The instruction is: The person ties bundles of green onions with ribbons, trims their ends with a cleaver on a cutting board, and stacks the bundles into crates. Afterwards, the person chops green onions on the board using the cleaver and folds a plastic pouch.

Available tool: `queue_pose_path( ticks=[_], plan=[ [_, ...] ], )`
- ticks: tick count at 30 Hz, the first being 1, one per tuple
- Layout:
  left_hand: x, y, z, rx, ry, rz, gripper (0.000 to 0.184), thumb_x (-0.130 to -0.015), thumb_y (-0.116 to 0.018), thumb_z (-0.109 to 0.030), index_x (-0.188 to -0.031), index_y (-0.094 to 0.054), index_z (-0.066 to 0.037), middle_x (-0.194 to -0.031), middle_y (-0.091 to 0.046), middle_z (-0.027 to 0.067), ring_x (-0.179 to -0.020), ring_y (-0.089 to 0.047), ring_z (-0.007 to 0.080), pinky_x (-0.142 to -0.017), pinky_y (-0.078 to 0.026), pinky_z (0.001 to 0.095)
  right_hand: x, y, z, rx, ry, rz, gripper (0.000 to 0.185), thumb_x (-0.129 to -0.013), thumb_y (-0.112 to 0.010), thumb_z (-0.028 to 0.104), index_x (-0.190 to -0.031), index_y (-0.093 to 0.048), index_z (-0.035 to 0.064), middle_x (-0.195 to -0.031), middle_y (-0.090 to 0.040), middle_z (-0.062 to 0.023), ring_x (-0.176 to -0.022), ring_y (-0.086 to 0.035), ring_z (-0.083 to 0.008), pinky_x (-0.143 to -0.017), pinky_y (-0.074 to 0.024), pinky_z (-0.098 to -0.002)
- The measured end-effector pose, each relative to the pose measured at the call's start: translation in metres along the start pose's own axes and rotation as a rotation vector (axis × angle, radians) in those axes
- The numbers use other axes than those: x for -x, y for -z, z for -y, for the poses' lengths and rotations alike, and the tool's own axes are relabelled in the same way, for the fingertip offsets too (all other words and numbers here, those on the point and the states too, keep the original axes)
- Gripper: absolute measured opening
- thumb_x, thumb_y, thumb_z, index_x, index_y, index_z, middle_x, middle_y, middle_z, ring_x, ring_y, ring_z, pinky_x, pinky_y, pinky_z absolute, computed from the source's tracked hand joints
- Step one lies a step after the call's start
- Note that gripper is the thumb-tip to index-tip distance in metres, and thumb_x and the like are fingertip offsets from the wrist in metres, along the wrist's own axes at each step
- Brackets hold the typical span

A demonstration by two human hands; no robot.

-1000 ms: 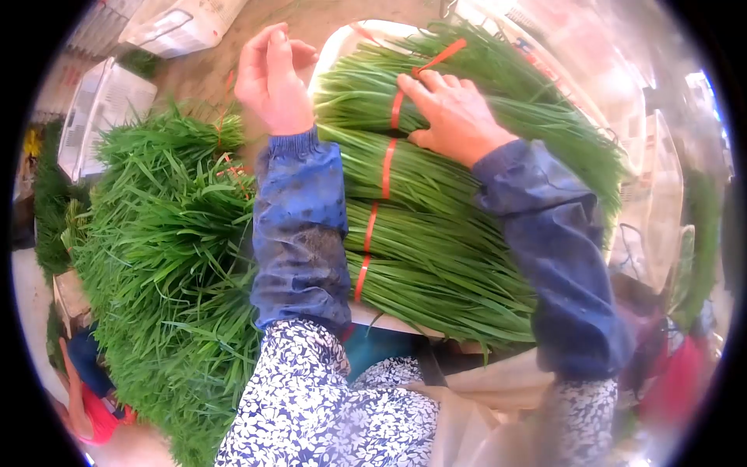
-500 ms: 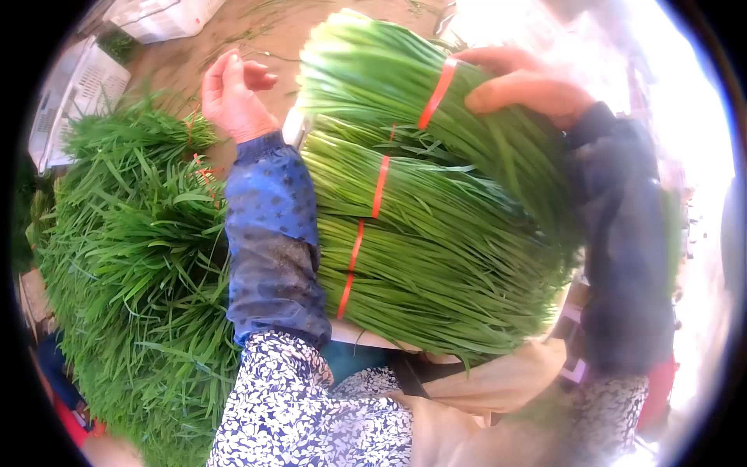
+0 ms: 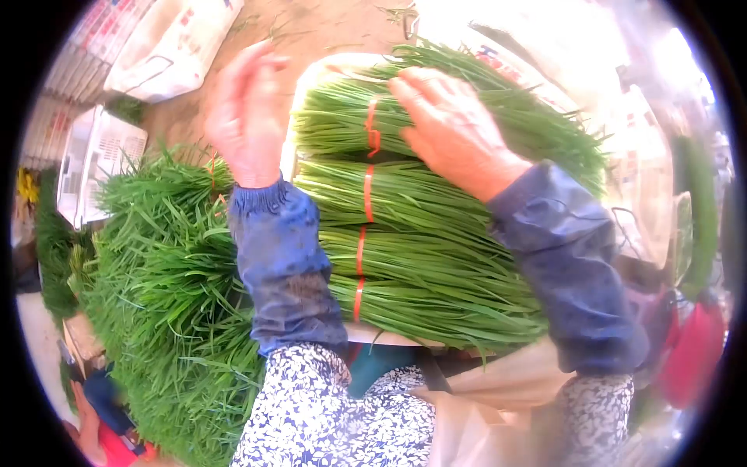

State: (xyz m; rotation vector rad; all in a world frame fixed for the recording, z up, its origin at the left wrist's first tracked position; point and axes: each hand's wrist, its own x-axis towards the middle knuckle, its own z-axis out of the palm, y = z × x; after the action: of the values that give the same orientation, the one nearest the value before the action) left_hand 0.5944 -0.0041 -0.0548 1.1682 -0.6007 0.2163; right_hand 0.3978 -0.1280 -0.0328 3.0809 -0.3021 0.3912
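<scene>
Bundles of garlic chives point(image 3: 436, 257), bound with red-orange bands, lie side by side in a white box point(image 3: 289, 152) before me. My right hand point(image 3: 451, 128) rests on the farthest bundle point(image 3: 334, 121), fingers stretched out over its leaves just right of the band. My left hand point(image 3: 247, 117) is raised beyond the box's left edge, blurred by motion. It holds nothing and its fingers look stretched out. Below and left of it is a large heap of chives point(image 3: 171, 311), with bands on some of its bundles.
White crates point(image 3: 175, 50) stand at the upper left, with a smaller perforated crate point(image 3: 101, 159) below them. Another white crate point(image 3: 634, 171) is on the right. Brown ground point(image 3: 311, 31) shows at the back. Part of another person point(image 3: 105, 412) is at the lower left.
The bundle that my right hand held raised at the back now lies in the box. That hand has moved left and flattened onto the leaves. My left hand has shifted slightly, its fingers straightening.
</scene>
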Motion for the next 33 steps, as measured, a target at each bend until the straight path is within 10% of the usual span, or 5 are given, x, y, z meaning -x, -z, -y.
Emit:
queue_pose_path(
  ticks=[2,7,14,18,33],
  plan=[
    [0.001,-0.014,-0.006,-0.290,-0.177,0.701,0.027,-0.096,-0.054,-0.014,-0.116,-0.064,0.000,-0.100,-0.071,0.0100,-0.092,-0.066,0.0208,-0.082,-0.051,0.0309,0.008,-0.010,-0.005,-0.144,-0.003,-0.033,0.062,-0.083,-0.067,0.029,-0.134,-0.048,0.0003,-0.135,-0.050,-0.0185,-0.127,-0.045,-0.0322,-0.103,-0.0352,-0.0446],
    [0.026,0.001,0.105,-0.742,-0.273,1.124,0.043,-0.097,-0.045,-0.041,-0.120,-0.064,-0.010,-0.123,-0.063,0.0119,-0.118,-0.054,0.0298,-0.102,-0.039,0.0368,0.044,-0.039,-0.036,0.028,-0.176,0.047,0.065,-0.087,-0.060,0.044,-0.134,-0.046,0.0018,-0.131,-0.052,-0.0174,-0.124,-0.045,-0.0329,-0.102,-0.0342,-0.0442],
    [0.028,0.010,0.083,-0.262,0.112,0.832,0.030,-0.096,-0.057,-0.028,-0.115,-0.065,-0.007,-0.106,-0.068,0.0075,-0.096,-0.061,0.0156,-0.087,-0.045,0.0289,0.061,-0.066,-0.037,0.029,-0.166,-0.048,0.063,-0.086,-0.061,0.042,-0.136,-0.045,0.0065,-0.131,-0.052,-0.0135,-0.122,-0.047,-0.0314,-0.101,-0.0349,-0.0444],
    [0.021,0.035,0.042,-0.614,-0.164,0.547,0.012,-0.081,-0.071,-0.021,-0.087,-0.068,-0.011,-0.081,-0.067,0.0058,-0.074,-0.064,0.0182,-0.068,-0.050,0.0296,0.060,-0.076,-0.043,0.038,-0.169,-0.089,0.063,-0.088,-0.056,0.052,-0.133,-0.048,0.0079,-0.127,-0.055,-0.0110,-0.118,-0.049,-0.0296,-0.098,-0.0352,-0.0420],
    [0.035,0.031,0.046,-0.883,-0.568,1.091,0.014,-0.077,-0.072,-0.027,-0.083,-0.064,-0.017,-0.079,-0.061,-0.0004,-0.077,-0.062,0.0234,-0.062,-0.050,0.0359,0.060,-0.066,-0.037,-0.012,-0.195,-0.065,0.062,-0.088,-0.056,0.048,-0.132,-0.050,0.0045,-0.124,-0.056,-0.0124,-0.115,-0.051,-0.0279,-0.097,-0.0375,-0.0411]
  ],
)
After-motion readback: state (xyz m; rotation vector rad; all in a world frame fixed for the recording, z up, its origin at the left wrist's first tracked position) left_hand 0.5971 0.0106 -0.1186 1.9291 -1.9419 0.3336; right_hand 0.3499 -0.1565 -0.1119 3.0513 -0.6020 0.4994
